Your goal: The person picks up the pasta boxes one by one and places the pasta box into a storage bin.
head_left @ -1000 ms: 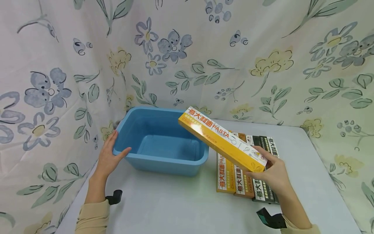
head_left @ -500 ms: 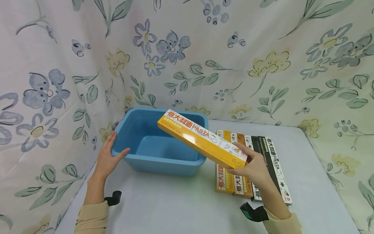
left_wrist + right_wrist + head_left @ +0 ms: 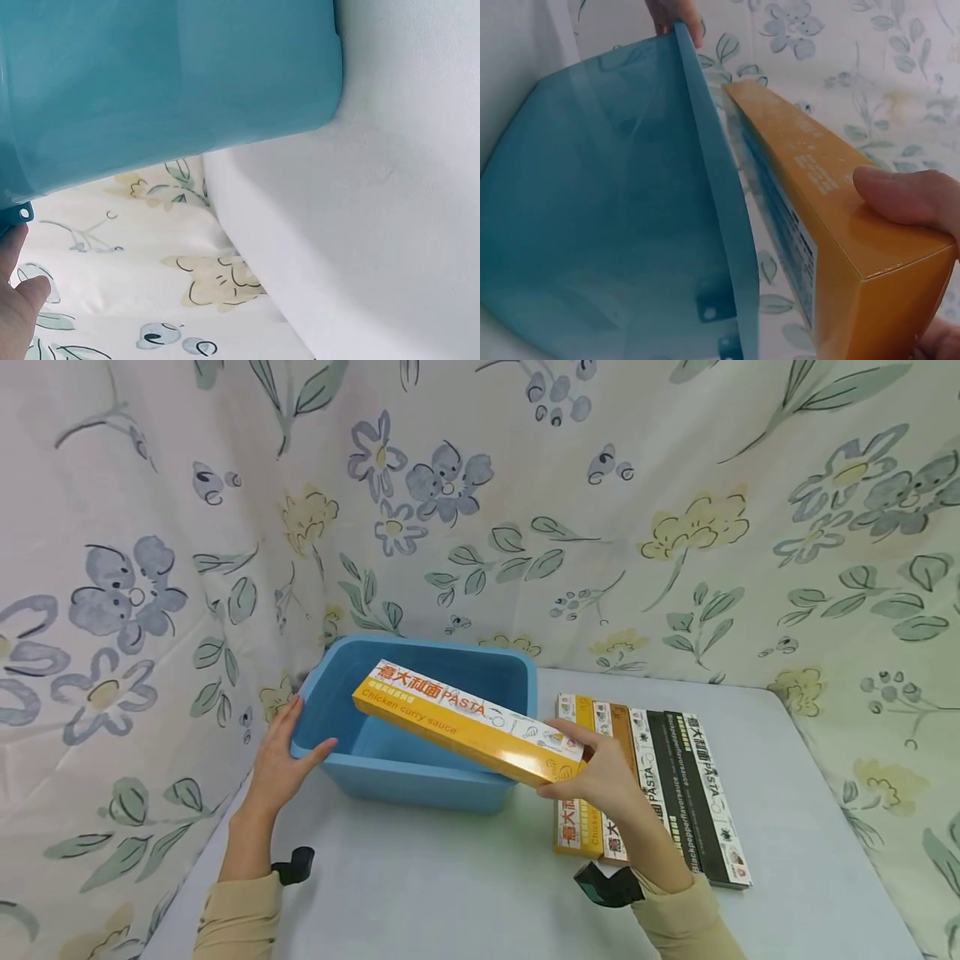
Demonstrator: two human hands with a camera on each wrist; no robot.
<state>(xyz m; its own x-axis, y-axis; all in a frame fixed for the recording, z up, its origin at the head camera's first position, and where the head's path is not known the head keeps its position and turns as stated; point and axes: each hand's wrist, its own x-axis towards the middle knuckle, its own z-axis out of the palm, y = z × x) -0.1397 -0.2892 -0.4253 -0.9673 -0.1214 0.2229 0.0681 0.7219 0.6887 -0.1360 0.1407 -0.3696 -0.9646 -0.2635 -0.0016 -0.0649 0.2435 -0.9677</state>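
A yellow "Chicken curry sauce" pasta box (image 3: 465,727) is tilted over the blue tub (image 3: 420,785), its left end higher. My right hand (image 3: 603,772) grips the box's right end, thumb on the yellow side in the right wrist view, where the orange-looking box (image 3: 810,165) lies above the tub's rim. At the tub's left end, my left hand (image 3: 281,768) touches the rim with fairly straight fingers and the thumb spread apart. The left wrist view shows fingertips (image 3: 13,244) by a small holed tab on the tub (image 3: 165,82).
To the right, several pasta boxes lie side by side on the white table (image 3: 420,877): a yellow box (image 3: 570,827), a brown one partly behind my right hand, and black-and-white boxes (image 3: 708,802). A floral curtain (image 3: 480,510) hangs behind and at the left.
My right hand has carried the yellow pasta box leftward from above the other boxes to over the tub, and slightly lower. My left hand has stayed on the rim.
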